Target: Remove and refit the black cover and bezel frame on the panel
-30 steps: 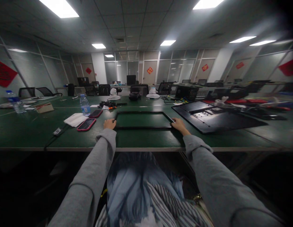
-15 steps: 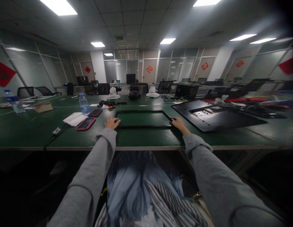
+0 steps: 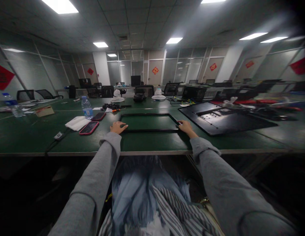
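Note:
A thin black rectangular frame (image 3: 152,130), open in the middle, lies on the green tabletop in front of me. My left hand (image 3: 117,127) is at its left side, thumb and fingers closed around the bar near the front corner. On the right side my right hand (image 3: 186,127) grips the opposite bar, also close to the front corner. The green surface shows through the frame. Right of the frame lies a large black panel (image 3: 216,126) with a shiny cut-out section, apart from my right hand.
Left of the frame lie a pink-edged phone (image 3: 89,127), a second phone (image 3: 98,116), white tissues (image 3: 77,123) and a water bottle (image 3: 87,108). A cable (image 3: 54,142) runs over the front edge. Two small white fans (image 3: 117,96) stand farther back.
The frame's near bar has shifted slightly away from me. My left thumb reaches a little farther inward over the frame; my right hand stays at the right bar.

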Action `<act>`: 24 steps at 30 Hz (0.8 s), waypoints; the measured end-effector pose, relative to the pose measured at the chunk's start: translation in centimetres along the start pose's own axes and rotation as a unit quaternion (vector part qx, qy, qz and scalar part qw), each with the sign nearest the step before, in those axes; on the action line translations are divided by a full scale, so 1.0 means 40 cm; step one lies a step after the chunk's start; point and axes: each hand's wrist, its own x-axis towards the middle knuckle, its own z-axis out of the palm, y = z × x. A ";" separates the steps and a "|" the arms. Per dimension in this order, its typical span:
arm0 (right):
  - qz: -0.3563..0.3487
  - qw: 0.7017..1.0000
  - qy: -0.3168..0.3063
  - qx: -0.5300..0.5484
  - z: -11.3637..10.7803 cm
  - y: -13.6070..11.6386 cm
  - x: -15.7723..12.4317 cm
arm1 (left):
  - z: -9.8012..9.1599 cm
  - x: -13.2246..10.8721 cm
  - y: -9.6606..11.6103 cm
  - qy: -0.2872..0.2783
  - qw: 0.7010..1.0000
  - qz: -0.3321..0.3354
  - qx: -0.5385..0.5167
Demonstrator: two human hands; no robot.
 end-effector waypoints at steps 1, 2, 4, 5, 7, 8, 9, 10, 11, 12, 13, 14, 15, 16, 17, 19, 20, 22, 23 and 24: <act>0.005 1.000 -0.003 0.000 0.003 0.000 -0.001 | 0.006 0.002 -0.005 0.002 1.000 0.003 -0.002; 0.012 1.000 -0.006 -0.002 0.007 -0.001 -0.001 | 0.012 0.004 -0.009 0.003 1.000 0.004 -0.003; 0.021 1.000 -0.008 -0.003 0.015 -0.002 -0.002 | 0.024 0.009 -0.018 0.000 1.000 0.006 -0.003; 0.025 1.000 -0.007 -0.003 0.018 -0.002 -0.002 | 0.029 0.012 -0.021 -0.001 1.000 0.007 -0.004; 0.030 1.000 -0.008 0.000 0.025 -0.002 0.000 | 0.038 0.018 -0.026 -0.003 1.000 0.009 -0.006; 0.031 0.999 -0.009 0.002 0.028 -0.001 0.001 | 0.041 0.020 -0.026 -0.005 1.000 0.010 -0.009; 0.033 0.999 -0.010 0.005 0.029 -0.001 0.002 | 0.044 0.022 -0.025 -0.007 1.000 0.011 -0.013; 0.033 0.999 -0.012 0.008 0.030 0.000 0.003 | 0.045 0.023 -0.024 -0.008 1.000 0.013 -0.017; 0.034 0.999 -0.013 0.010 0.030 0.001 0.004 | 0.046 0.023 -0.021 -0.011 1.000 0.016 -0.022; 0.035 0.999 -0.014 0.012 0.030 0.001 0.004 | 0.046 0.023 -0.018 -0.016 0.999 0.021 -0.026; 0.035 0.999 -0.014 0.015 0.028 0.001 0.004 | 0.045 0.021 -0.014 -0.023 0.999 0.026 -0.029; 0.034 0.999 -0.012 0.019 0.027 0.001 0.004 | 0.044 0.019 -0.011 -0.031 0.999 0.032 -0.030; 0.033 0.999 -0.010 0.024 0.025 0.000 0.004 | 0.042 0.016 -0.007 -0.039 0.998 0.039 -0.028; 0.031 0.999 -0.006 0.030 0.024 -0.001 0.003 | 0.040 0.012 -0.004 -0.045 0.998 0.045 -0.025; 0.028 0.999 0.000 0.036 0.023 -0.002 0.004 | 0.037 0.009 -0.001 -0.048 0.997 0.051 -0.023; 0.029 0.998 0.014 0.048 0.024 -0.004 0.005 | 0.033 0.003 0.005 -0.051 0.997 0.060 -0.022; 0.031 0.998 0.022 0.053 0.025 -0.004 0.006 | 0.030 0.000 0.007 -0.055 0.996 0.064 -0.023; 0.043 0.997 0.039 0.060 0.027 -0.003 0.008 | 0.024 -0.005 0.012 -0.067 0.995 0.071 -0.030; 0.050 0.996 0.044 0.063 0.028 -0.002 0.009 | 0.022 -0.006 0.015 -0.073 0.994 0.075 -0.033; 0.057 0.995 0.047 0.065 0.029 -0.001 0.009 | 0.020 -0.007 0.017 -0.078 0.993 0.077 -0.035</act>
